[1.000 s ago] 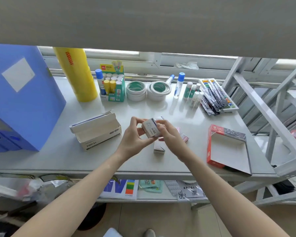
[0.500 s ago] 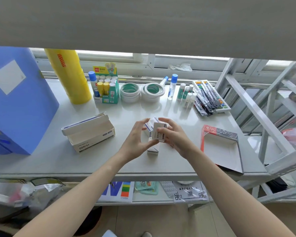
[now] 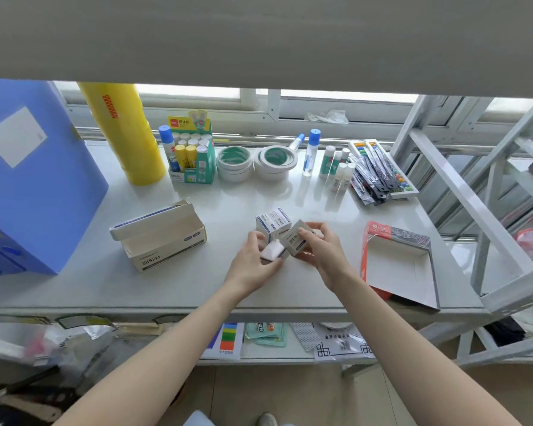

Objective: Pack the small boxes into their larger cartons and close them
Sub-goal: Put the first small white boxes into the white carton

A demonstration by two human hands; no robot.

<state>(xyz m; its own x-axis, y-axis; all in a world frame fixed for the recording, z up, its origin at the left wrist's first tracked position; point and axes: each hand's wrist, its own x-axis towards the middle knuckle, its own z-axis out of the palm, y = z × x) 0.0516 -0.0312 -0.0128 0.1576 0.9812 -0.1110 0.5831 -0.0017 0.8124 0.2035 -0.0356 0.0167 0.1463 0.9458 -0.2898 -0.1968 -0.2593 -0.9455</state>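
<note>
Near the middle of the white table point(image 3: 234, 290), my right hand point(image 3: 322, 255) grips a small white paper-clip box point(image 3: 296, 239), tilted. My left hand point(image 3: 254, 265) pinches another small white box point(image 3: 271, 251) right beside it, low over the table. A third small box point(image 3: 273, 222) with blue print stands on the table just behind my fingers. The larger white carton point(image 3: 163, 238) lies open to the left, its lid flap raised. A red and white carton point(image 3: 397, 262) lies open to the right.
A blue file box point(image 3: 34, 176) stands at the far left and a yellow roll point(image 3: 123, 133) behind the carton. Glue sticks point(image 3: 191, 155), tape rolls point(image 3: 253, 162), bottles and pen packs point(image 3: 379, 170) line the back. A white metal frame point(image 3: 486, 216) rises on the right.
Both hands have lowered from mid-air toward the table. The box that was held between them is now in my right hand, and my left hand has closed on a second small box.
</note>
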